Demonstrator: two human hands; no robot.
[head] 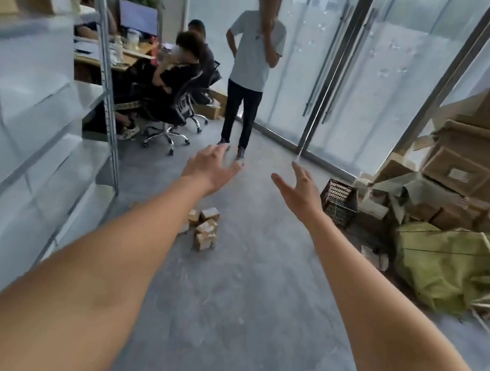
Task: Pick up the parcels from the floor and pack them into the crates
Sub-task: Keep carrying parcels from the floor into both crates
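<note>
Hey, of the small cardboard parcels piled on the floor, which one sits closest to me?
The parcel at the pile's near end, lowest in the picture. The other parcels lie beyond it, toward the standing person. Neither hand touches any of them.

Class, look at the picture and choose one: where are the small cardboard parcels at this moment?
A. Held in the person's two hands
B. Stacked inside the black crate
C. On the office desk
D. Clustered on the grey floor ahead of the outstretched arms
D: the parcels lie in a cluster on the floor, while the left hand and right hand are open and hold nothing.
</note>
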